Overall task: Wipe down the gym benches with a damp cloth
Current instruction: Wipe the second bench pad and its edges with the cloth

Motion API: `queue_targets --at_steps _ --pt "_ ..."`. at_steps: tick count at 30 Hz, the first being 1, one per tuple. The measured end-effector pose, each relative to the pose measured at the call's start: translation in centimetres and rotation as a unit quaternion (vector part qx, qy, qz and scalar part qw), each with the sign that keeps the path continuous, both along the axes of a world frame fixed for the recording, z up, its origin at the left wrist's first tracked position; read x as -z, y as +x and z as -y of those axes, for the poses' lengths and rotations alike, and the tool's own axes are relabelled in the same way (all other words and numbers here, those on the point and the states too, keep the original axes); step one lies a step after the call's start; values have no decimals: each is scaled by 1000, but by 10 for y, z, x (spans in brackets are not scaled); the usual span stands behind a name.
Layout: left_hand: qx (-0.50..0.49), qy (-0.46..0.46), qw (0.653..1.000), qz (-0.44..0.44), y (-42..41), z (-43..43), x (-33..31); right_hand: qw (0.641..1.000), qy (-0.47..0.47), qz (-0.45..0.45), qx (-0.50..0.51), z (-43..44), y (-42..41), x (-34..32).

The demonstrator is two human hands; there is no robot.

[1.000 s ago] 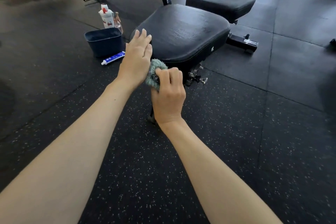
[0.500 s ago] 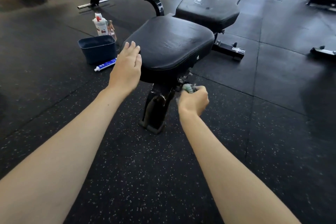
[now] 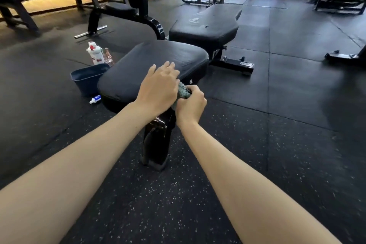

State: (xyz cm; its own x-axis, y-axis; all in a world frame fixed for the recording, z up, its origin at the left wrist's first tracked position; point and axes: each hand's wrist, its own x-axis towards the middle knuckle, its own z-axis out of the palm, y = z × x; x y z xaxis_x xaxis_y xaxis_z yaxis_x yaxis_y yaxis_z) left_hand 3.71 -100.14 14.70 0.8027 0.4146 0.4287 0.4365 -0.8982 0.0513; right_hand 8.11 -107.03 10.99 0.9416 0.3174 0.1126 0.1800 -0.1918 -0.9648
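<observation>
Head view: right hand [image 3: 190, 106], fingers [image 3: 195, 90] curled round the bunched grey-green fluffy cloth [image 3: 183, 90], has come up from beneath the black padded vinyl bench seat [image 3: 146, 61] to its near edge. Left hand [image 3: 158, 89], fingers [image 3: 168, 69] laid loosely on top, just beside the cloth. Edge wiping probably resumes.

No readable text, bench frame label [image 3: 246, 63] blurred, bottle print [image 3: 96, 55] illegible

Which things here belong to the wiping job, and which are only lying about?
Job: cloth, gripped by the right hand; seat pad, under the left hand; back pad.
Lying about on the floor: tub, bottle, tube.
</observation>
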Motion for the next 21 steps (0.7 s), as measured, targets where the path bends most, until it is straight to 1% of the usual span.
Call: queue_targets --at_steps 3,6,9,15,17,20,21 --pt "-21 -10 999 -27 9 -8 1 999 26 -2 34 -8 11 2" --pt "-43 -38 997 -55 17 -13 1 998 46 -13 50 -16 23 2" --pt "-53 -48 996 -48 26 -17 -2 995 64 -13 75 -25 38 3" --pt "-58 -39 997 -31 38 -23 -2 996 53 3 77 -33 67 5" --pt "-50 -36 998 -17 37 -22 -1 996 41 -19 82 -32 82 2" --pt "-44 -45 998 24 33 -21 -2 986 43 -88 133 -19 102 7" --pt "-45 -57 996 42 32 -21 -3 982 46 -99 152 -12 107 12"
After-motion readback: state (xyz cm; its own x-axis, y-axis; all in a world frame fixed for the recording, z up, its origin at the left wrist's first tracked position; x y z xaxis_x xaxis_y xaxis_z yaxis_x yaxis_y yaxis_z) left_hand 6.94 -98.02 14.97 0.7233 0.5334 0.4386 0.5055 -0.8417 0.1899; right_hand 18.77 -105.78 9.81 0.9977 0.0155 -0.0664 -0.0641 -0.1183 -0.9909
